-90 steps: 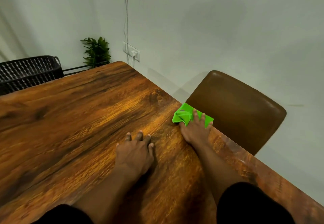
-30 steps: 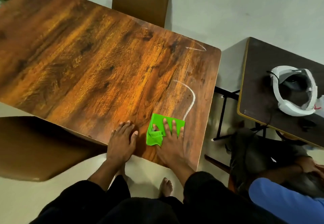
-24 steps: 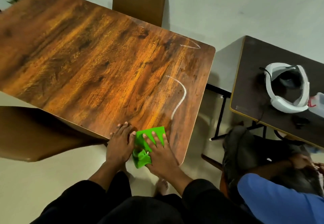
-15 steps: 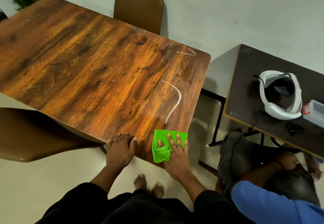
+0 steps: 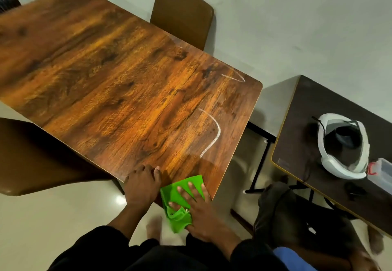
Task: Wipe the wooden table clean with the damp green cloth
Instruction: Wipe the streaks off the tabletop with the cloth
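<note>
The person is standing at the near corner of the wooden table [image 5: 118, 75], and the right hand [image 5: 196, 203] is lying flat with fingers spread on the green cloth [image 5: 180, 198], pressing it onto the tabletop at about five o'clock from the table's centre; part of the cloth is hanging bunched over the near edge. The left hand [image 5: 142, 183] is resting just beside it at nine o'clock, fingers together and curled over the table edge, gripping nothing but the wood itself. Judging by what is showing, the job is only partly along: a curved white mark [image 5: 212, 131] is sitting at about one o'clock from the cloth, well apart from it, and a second, fainter white streak [image 5: 234, 77] is lying farther off at one o'clock near the far right corner. Both are looking untouched, so those marks and that end of the table are likely remaining to be wiped. Whether the rest of the surface is already clean is hard to tell.
</note>
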